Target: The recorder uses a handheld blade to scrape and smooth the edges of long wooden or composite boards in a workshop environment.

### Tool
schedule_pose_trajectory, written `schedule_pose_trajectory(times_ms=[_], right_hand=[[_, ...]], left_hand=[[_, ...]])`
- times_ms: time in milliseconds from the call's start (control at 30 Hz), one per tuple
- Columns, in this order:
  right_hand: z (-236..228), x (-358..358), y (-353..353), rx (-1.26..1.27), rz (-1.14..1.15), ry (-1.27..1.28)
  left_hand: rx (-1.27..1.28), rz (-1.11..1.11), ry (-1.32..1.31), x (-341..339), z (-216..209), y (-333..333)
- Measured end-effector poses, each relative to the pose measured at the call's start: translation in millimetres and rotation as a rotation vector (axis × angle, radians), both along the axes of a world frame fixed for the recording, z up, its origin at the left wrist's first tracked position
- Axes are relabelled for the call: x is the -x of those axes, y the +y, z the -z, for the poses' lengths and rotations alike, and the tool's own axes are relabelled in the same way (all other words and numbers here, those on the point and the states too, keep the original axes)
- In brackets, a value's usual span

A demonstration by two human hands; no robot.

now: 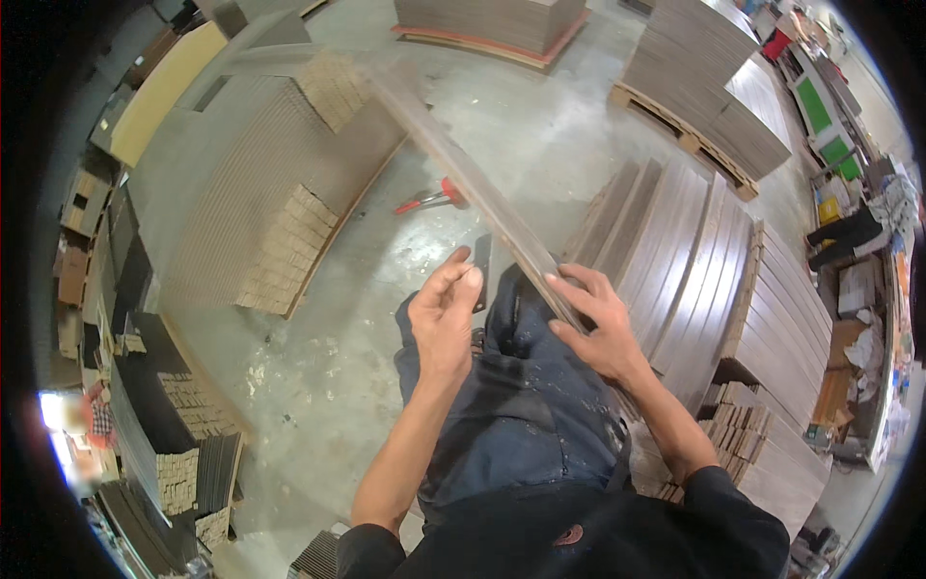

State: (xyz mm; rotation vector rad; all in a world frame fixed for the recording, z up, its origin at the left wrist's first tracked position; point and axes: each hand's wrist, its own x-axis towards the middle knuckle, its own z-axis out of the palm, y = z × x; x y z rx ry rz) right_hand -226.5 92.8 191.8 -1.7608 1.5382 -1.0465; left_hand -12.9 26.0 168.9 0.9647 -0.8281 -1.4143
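A long, narrow grey-brown board [453, 169] slants from the far left toward my body; motion smears its far end. My right hand [600, 323] is closed around its near end, fingers and thumb along the edges. To the left of the board, my left hand [444, 314] is raised with thumb and fingers pinched together. A small dark flat piece [481, 259] shows upright at those fingertips and appears held there. I cannot make out its exact kind. My left hand is apart from the board.
A red-handled tool [446, 197] lies on the floor beyond my hands. Stacked boards stand at left [227, 193] and at right [675, 261]. Farther off are palletized stacks [690, 82]. A person [858, 227] is by the workbench at far right.
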Motion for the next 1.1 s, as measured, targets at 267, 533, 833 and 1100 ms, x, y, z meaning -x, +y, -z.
schedule_pose_trajectory(times_ms=[267, 533, 833, 1100], right_hand=[[-8, -5, 29, 0.287, -0.258, 0.433], [7, -1, 11, -0.429, -0.332, -0.167], [13, 10, 30, -0.542, -0.252, -0.209], [1, 3, 42, -0.612, -0.246, -0.206]], left_hand=[[-0.054, -0.043, 0.084, 3, -10, -5], [-0.158, 0.243, 0.058, 8, -7, 47], [-0.021, -0.304, -0.360, -72, -30, -10], [0.160, -0.371, -0.650, -121, -50, -84]])
